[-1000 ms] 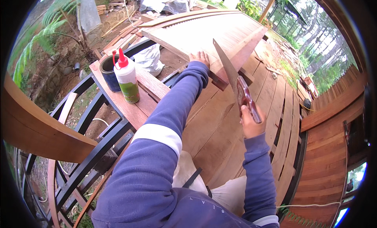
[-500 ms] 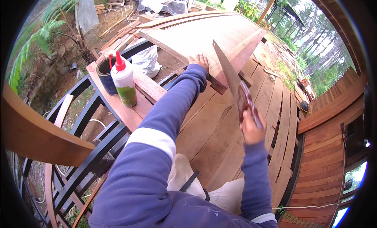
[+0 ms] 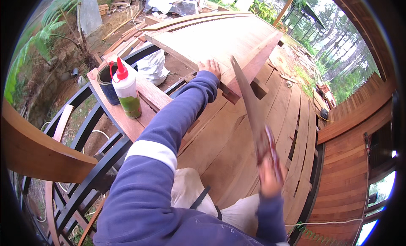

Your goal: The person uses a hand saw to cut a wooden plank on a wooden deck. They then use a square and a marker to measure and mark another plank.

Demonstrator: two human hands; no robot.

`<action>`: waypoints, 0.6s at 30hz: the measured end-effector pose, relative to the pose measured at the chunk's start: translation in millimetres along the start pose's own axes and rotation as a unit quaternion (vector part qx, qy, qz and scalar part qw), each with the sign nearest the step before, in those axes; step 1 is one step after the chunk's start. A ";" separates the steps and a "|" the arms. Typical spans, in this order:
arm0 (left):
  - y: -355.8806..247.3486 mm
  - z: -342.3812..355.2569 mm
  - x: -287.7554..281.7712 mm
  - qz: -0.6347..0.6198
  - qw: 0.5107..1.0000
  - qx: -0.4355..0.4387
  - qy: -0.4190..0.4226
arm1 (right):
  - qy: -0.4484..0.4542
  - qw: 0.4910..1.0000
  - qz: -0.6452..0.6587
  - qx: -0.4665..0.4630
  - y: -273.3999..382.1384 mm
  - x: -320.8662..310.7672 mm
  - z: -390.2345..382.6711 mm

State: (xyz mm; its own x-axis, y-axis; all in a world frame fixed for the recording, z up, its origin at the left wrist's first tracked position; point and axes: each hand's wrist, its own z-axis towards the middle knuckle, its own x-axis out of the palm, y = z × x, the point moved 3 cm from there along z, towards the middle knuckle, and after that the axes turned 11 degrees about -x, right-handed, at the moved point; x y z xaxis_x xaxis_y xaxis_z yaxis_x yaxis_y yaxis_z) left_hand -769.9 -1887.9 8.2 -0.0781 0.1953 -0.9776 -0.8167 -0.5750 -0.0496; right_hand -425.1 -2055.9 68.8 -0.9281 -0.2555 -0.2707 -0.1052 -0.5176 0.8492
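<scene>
My left hand (image 3: 209, 67) rests with its fingers spread on the near edge of a pale wooden panel (image 3: 222, 40). My right hand (image 3: 270, 178) is blurred and grips the brown handle of a hand saw (image 3: 249, 100). The saw's blade points away from me, its tip beside the corner of the panel and a pinkish board along the panel's right side (image 3: 258, 64). To the left of my left forearm, a white glue bottle with a red nozzle (image 3: 126, 93) stands next to a dark open can (image 3: 105, 80) on reddish planks (image 3: 146, 129).
A plank deck (image 3: 228, 148) lies beneath me. Black metal frames (image 3: 82, 140) and a curved wooden beam (image 3: 42, 153) are at the left. A white sack (image 3: 152, 70) lies past the planks. A wooden wall (image 3: 338, 178), hose and cable are at the right; plants and timber piles lie behind.
My right hand and the saw have moved back toward me and down in the picture. My left hand stays on the panel; the whole view has shifted slightly.
</scene>
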 end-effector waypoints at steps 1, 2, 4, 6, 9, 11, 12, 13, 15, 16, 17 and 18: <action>10.4 1.8 5.1 0.008 1.000 -0.008 0.002 | -0.003 1.000 0.022 0.022 -16.2 17.6 27.7; 12.4 5.2 10.1 0.009 1.000 -0.010 0.002 | -0.002 0.999 0.039 0.037 -23.6 31.1 52.6; 6.2 13.9 12.3 -0.005 1.000 0.000 -0.002 | 0.007 0.997 0.055 0.046 -28.8 33.5 78.4; 2.6 6.2 9.1 -0.007 1.000 0.005 0.003 | 0.013 0.998 0.050 0.037 -35.7 23.7 79.2; 23.4 3.6 12.0 -0.016 1.000 -0.008 0.013 | 0.056 0.998 0.003 0.031 -16.8 -3.2 -1.8; 8.6 -5.1 -2.6 -0.013 1.000 0.013 -0.021 | 0.088 0.996 0.031 0.007 20.2 -31.3 -51.8; 3.0 -5.0 -0.2 -0.007 1.000 0.013 -0.020 | 0.109 0.992 0.055 -0.004 35.8 -38.7 -68.2; 0.1 -6.1 4.2 0.005 1.000 0.014 -0.017 | 0.140 0.989 0.047 0.011 48.0 -48.1 -79.7; 2.1 2.5 5.2 0.000 1.000 0.010 -0.024 | 0.117 0.987 0.081 -0.077 34.5 -35.1 -54.8; -0.7 0.9 6.3 -0.004 1.000 0.012 -0.025 | 0.087 0.992 0.070 -0.056 24.0 -29.7 -39.6; 2.6 0.4 4.0 -0.003 1.000 0.009 -0.029 | 0.035 0.998 0.058 0.007 9.7 -15.2 -11.5; 2.2 1.8 7.8 0.002 1.000 0.013 -0.017 | -0.005 0.997 0.058 0.054 -3.4 -1.7 14.3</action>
State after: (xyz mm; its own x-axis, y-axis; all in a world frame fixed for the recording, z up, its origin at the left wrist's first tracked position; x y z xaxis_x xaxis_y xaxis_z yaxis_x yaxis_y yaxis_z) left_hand -773.3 -1886.2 0.9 -0.1004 0.2196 -0.9704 -0.8306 -0.5554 -0.0398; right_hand -428.3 -2042.0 72.9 -0.9395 -0.3006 -0.1641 -0.0346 -0.3935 0.9187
